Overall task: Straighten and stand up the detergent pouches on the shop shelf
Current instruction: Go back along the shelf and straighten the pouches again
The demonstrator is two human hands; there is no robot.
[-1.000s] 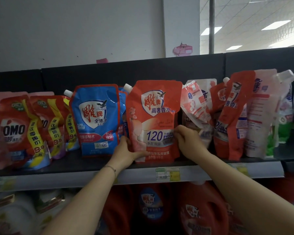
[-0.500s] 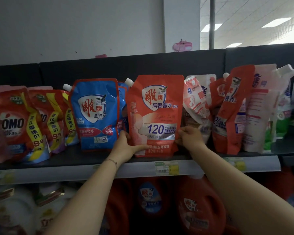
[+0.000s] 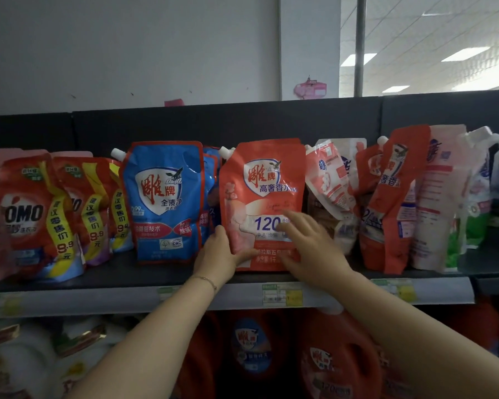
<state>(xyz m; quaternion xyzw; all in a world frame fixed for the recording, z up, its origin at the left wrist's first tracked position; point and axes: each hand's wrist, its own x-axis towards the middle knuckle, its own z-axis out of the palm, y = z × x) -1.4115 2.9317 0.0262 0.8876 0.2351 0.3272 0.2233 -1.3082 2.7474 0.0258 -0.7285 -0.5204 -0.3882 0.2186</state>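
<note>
An orange-red detergent pouch (image 3: 264, 180) stands upright at the middle of the dark shelf (image 3: 162, 273). My left hand (image 3: 218, 254) grips its lower left edge, thumb across the front. My right hand (image 3: 311, 240) lies in front of its lower right part with fingers spread and straight, touching the face. A blue pouch (image 3: 163, 200) stands upright just to the left. To the right, a white and red pouch (image 3: 329, 180) and an orange pouch (image 3: 392, 197) lean crookedly.
OMO pouches (image 3: 26, 214) fill the shelf's left end, pale pouches (image 3: 441, 197) the right end. A price-tag strip (image 3: 283, 295) runs along the shelf front. Large red detergent jugs (image 3: 337, 361) sit on the shelf below. A dark back panel (image 3: 242, 122) rises behind.
My right hand let go of the orange pouch's right edge and now lies flat with spread fingers on its front. My left hand stays on the lower left edge.
</note>
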